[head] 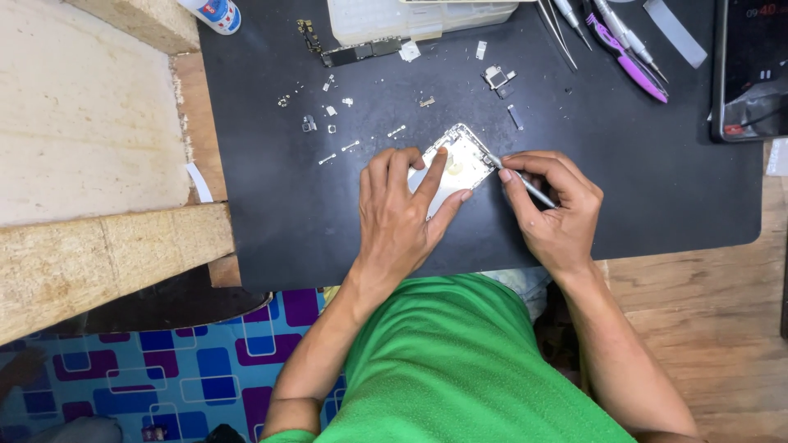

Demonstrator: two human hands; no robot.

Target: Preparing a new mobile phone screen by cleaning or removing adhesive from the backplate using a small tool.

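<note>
My left hand [400, 215] pins open white phone shell [456, 166] on black desk mat [271, 205]; right hand [552, 207] fingers pinch thin metal tool [520, 178], tip at shell's corner. Prying step; needs steady, light pressure.

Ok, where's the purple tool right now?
In the head view the purple tool lies at the top right of the black mat, among the metal tools, left of the dark device and well beyond the right hand.

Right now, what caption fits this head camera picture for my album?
Left hand steadies a white phone shell on a black mat while right hand works a thin tool.
</note>
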